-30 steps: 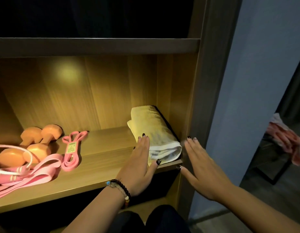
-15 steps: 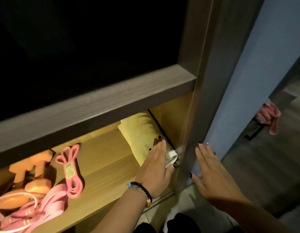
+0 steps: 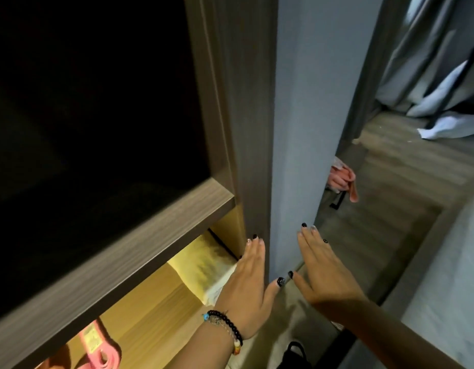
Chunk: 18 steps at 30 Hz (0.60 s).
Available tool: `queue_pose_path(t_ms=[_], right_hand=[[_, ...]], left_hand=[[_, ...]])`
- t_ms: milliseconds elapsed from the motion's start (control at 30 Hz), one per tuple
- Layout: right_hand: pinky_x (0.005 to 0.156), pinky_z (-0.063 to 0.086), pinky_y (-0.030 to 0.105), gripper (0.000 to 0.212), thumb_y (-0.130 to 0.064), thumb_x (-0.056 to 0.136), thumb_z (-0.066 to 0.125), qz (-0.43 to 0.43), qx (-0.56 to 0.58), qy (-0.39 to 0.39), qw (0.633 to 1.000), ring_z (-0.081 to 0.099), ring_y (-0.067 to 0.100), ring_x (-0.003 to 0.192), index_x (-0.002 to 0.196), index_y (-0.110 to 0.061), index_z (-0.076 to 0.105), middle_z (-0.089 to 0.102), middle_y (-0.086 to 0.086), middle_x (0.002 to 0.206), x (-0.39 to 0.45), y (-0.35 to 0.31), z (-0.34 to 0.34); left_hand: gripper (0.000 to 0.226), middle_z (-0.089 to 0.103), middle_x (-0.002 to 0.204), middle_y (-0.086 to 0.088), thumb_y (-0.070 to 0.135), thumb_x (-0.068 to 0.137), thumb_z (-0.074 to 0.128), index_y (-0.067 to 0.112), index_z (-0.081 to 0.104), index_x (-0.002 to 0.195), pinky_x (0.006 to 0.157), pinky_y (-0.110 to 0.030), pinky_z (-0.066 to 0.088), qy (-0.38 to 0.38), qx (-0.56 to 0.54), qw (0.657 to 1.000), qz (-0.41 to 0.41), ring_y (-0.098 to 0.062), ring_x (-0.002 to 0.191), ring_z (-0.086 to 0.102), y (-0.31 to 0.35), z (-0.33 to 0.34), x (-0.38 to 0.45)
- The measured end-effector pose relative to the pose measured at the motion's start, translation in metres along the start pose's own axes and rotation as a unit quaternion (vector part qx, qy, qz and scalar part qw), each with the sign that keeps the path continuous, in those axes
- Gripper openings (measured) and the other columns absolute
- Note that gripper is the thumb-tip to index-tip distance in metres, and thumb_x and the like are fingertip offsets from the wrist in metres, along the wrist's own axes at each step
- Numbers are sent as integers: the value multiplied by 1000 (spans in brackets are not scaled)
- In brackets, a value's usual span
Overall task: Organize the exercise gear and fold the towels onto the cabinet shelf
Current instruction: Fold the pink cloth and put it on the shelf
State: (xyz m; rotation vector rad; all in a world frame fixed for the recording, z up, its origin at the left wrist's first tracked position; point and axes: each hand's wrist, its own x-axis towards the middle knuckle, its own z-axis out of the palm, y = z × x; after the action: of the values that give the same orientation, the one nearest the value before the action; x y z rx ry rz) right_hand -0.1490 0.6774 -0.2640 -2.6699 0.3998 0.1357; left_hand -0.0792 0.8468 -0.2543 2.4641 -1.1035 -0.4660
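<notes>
A folded yellow towel lies at the right end of the lit cabinet shelf, mostly hidden under the shelf board above. My left hand is flat with straight fingers, over the towel's front end and beside the cabinet's side panel. My right hand hovers flat and open to the right of the panel, holding nothing. A pink resistance band shows at the shelf's lower left.
The dark upper compartment fills the left. The cabinet side panel and a blue-grey wall stand between my hands. A pink cloth hangs beyond the wall. Grey bedding lies at the far right on wood flooring.
The view has swung up and to the right, so the upper shelf board now hides most of the lit shelf. Both hands stay flat and have drifted right, the left sliding off the towel toward the panel.
</notes>
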Motion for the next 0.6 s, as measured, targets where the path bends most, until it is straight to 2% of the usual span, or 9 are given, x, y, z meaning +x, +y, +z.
queue_pose_path(t_ms=[67, 100, 133, 167, 200, 267, 300, 467, 600], right_hand=[[119, -4, 32, 79, -42, 97, 41, 12, 17, 17, 1000, -17, 13, 145, 149, -15, -12, -20, 0, 155, -1, 15, -8], [121, 8, 38, 77, -39, 96, 45, 5, -8, 32, 999, -5, 18, 147, 149, -10, -2, -7, 6, 157, 0, 25, -11], [117, 24, 46, 76, -36, 93, 48, 1, -17, 33, 999, 9, 25, 147, 149, -2, 12, 9, 14, 156, 1, 35, -15], [112, 33, 50, 73, -35, 91, 50, -3, -33, 46, 998, 18, 30, 145, 146, 4, 22, 19, 19, 154, 4, 46, -19], [114, 28, 49, 73, -34, 91, 51, 5, -43, 44, 998, 15, 29, 145, 146, 4, 23, 19, 19, 154, 7, 56, -26], [116, -1, 33, 78, -36, 96, 49, 21, -47, 44, 998, -10, 17, 143, 151, -5, 5, -3, 6, 157, 15, 79, -39], [113, -8, 28, 80, -39, 97, 47, 35, -32, 41, 998, -18, 14, 140, 152, -10, -3, -12, -1, 156, 21, 93, -46], [113, -10, 30, 78, -48, 98, 39, 97, -18, 4, 995, -26, 12, 138, 142, -22, -20, -29, -5, 147, 50, 165, -73], [110, -12, 30, 81, -49, 98, 40, 116, -27, -10, 993, -28, 12, 134, 147, -19, -18, -30, -4, 144, 76, 219, -102]], left_hand=[[73, -26, 151, 15, 44, 102, 30, 19, -18, 151, 120, -24, -3, -13, -1, 1000, 19, -1, 142, -23, 12, 1, 15], [73, -26, 152, 15, 44, 102, 30, 19, -18, 151, 121, -25, -1, -20, 1, 999, 29, 0, 142, -24, 17, 3, 25], [73, -26, 152, 15, 44, 102, 30, 19, -18, 151, 121, -26, 0, -29, 3, 999, 39, 0, 141, -24, 22, 4, 37], [73, -26, 151, 15, 44, 102, 30, 19, -18, 150, 121, -26, 0, -38, 3, 998, 49, 0, 141, -24, 29, 6, 50], [73, -27, 151, 15, 43, 102, 30, 19, -18, 150, 121, -24, -1, -43, 1, 997, 56, 1, 141, -24, 36, 8, 65], [73, -28, 149, 18, 44, 102, 31, 21, -20, 150, 116, -20, -3, -55, -3, 997, 59, 2, 139, -24, 54, 13, 95], [73, -28, 149, 18, 43, 102, 31, 23, -20, 149, 113, -19, -3, -61, -8, 996, 57, 3, 137, -23, 64, 15, 112], [73, -21, 157, 12, 42, 102, 34, 24, -17, 151, 114, -21, -4, -98, -35, 994, 36, 1, 139, -19, 110, 37, 197], [75, -20, 158, 11, 44, 101, 35, 22, -17, 151, 113, -18, -5, -98, -55, 993, 24, 1, 141, -17, 137, 55, 260]])
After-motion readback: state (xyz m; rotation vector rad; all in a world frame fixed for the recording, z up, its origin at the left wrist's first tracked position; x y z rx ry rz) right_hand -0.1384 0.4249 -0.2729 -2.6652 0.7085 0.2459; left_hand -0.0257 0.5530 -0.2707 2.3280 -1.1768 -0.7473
